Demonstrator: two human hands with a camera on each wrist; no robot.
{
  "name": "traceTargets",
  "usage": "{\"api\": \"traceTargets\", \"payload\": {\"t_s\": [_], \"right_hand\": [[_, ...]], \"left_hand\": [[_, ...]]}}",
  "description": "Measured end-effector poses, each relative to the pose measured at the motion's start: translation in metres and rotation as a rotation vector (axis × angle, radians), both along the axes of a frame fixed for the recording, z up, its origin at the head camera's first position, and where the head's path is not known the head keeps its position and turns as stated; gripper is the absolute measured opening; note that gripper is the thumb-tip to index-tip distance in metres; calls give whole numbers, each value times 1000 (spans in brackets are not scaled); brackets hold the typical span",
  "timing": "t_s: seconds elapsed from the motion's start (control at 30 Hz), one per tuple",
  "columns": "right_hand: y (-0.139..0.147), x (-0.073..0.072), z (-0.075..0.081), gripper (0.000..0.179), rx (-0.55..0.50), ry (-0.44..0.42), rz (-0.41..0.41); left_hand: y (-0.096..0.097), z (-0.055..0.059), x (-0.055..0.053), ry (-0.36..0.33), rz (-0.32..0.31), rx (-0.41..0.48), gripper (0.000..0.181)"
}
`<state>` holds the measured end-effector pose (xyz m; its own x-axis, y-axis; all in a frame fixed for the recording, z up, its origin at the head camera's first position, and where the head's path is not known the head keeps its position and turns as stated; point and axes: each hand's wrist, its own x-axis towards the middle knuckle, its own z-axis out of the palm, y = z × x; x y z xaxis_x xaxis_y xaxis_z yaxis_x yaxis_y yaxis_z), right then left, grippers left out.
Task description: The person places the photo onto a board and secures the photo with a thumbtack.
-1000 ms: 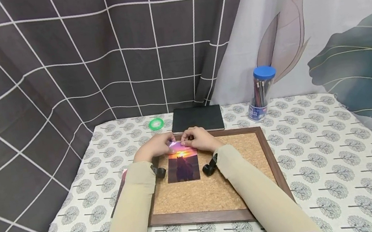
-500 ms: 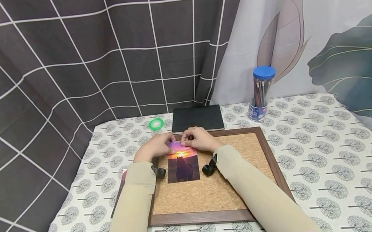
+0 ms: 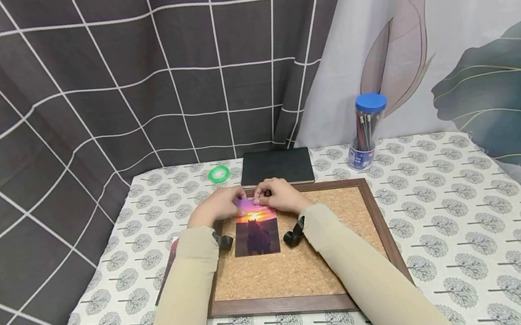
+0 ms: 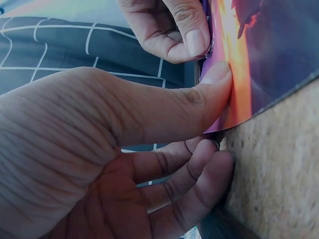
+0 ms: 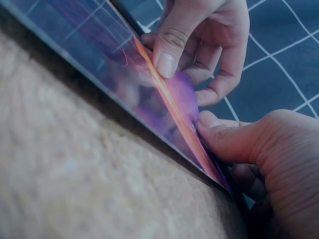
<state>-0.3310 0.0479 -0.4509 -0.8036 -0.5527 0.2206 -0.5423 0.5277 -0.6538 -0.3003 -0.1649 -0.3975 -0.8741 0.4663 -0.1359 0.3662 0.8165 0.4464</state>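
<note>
A small photo [image 3: 257, 238] of a dark horse before an orange and purple sunset lies over the left half of a cork board [image 3: 281, 276] with a brown wooden frame. My left hand [image 3: 216, 206] pinches its upper left edge, thumb on the printed face, as the left wrist view shows. At the top edge, my right hand [image 3: 282, 195] pinches the photo between thumb and curled fingers. The right wrist view has the photo [image 5: 169, 99] bowed, its top raised off the cork. What lies behind the pinched edge is hidden.
Behind the board lie a black notebook [image 3: 276, 167] and a green tape roll [image 3: 219, 174]. A clear pencil tub [image 3: 366, 131] with a blue lid stands at the back right. Another dark, flat item [image 3: 168, 270] is partly covered by my left sleeve. Curtains hang behind the table.
Both hands keep their places on the photo. A bright glare on its upper left part, seen a second ago, has faded, so its tilt has shifted slightly.
</note>
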Motion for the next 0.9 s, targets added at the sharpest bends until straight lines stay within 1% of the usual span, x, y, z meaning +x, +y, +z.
{"api": "traceTargets", "payload": {"t_s": [0.43, 0.7, 0.9], "right_hand": [[1, 1, -1, 7, -10, 8, 10], [-1, 2, 1, 9, -14, -20, -30], [-2, 2, 3, 11, -4, -22, -54]], "left_hand": [[-1, -5, -2, 5, -7, -6, 30], [-1, -6, -3, -3, 3, -5, 32], [-1, -5, -2, -27, 22, 10, 32]]}}
